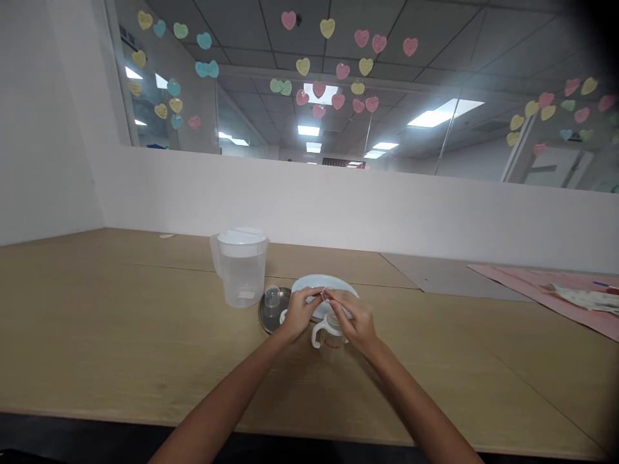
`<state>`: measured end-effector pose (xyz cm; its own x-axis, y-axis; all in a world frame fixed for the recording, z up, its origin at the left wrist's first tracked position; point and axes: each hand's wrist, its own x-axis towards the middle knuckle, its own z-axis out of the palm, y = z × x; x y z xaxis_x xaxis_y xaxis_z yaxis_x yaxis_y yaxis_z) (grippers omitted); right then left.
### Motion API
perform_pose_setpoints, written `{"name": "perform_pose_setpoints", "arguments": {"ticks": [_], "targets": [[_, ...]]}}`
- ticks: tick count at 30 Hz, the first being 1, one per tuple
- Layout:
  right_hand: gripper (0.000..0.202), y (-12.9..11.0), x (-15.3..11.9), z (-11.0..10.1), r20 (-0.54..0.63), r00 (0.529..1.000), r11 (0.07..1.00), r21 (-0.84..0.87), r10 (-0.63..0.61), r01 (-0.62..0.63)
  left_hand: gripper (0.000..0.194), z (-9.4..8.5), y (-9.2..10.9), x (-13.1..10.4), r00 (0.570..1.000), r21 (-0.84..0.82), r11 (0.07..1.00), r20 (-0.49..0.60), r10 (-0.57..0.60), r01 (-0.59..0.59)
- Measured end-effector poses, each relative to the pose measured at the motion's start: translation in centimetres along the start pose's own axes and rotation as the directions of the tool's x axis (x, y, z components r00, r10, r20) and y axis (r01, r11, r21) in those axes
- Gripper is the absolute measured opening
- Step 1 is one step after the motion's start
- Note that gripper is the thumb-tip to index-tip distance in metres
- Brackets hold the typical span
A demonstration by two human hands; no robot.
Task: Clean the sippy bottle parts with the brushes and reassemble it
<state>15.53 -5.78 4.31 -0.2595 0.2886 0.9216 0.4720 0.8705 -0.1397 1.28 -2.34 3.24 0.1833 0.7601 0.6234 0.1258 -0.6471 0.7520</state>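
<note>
1. A small clear piece (325, 296) is held between the 2 hands, above the near part of the pale blue dish; its exact form cannot be told at this size.
2. The left hand (300, 312) is closed at thumb and fingertips on the left side of the piece.
3. The right hand (356, 317) is likewise pinched on the piece from the right, so that the 2 sets of fingertips are brought together.
4. A clear bottle (331, 347) with red lettering is stood upright on the table (145, 348), just below the hands in the view. A white handle (316, 335) is seen at its left; its upper right part is hidden by the right hand.
5. The pale blue dish (319, 280) is placed behind the hands and is partly covered by them.
6. A round metal tray (264, 317) is set to the left of the dish, and on it a clear domed cap (272, 298) is carried.
7. A lidded translucent pitcher (243, 277) is positioned behind the tray, its handle turned left.
8. At the far right, a pink cloth (522, 293) is spread partly over a grey mat (445, 280).
9. Heart-shaped notes (327, 28) are fixed to the glass above the white wall (300, 206).
</note>
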Motion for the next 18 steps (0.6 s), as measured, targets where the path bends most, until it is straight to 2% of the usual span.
{"name": "perform_pose_setpoints", "arguments": {"ticks": [7, 12, 16, 18], "targets": [[0.022, 1.2, 0.2, -0.2, -0.013, 0.999, 0.967, -0.252, -0.041, 0.036, 0.028, 0.1, 1.0, -0.2, 0.995, -0.014, 0.999, 0.092, 0.034, -0.033], [0.015, 0.9, 0.4, -0.8, -0.004, 0.979, 0.913, -0.363, -0.202, 0.187, 0.027, 0.0, 0.5, -0.2, 0.995, 0.021, 0.998, 0.074, 0.065, -0.067], [0.012, 0.0, 0.2, -1.2, -0.021, 0.95, 0.877, -0.392, -0.311, 0.279, 0.026, 0.0, 0.1, -0.1, 0.986, 0.125, 0.986, 0.134, 0.096, -0.113], [0.012, -0.2, 0.1, -1.4, -0.049, 0.942, 0.872, -0.398, -0.332, 0.286, 0.026, 0.0, -0.1, -0.1, 0.983, 0.187, 0.974, 0.155, 0.096, -0.125]]}}
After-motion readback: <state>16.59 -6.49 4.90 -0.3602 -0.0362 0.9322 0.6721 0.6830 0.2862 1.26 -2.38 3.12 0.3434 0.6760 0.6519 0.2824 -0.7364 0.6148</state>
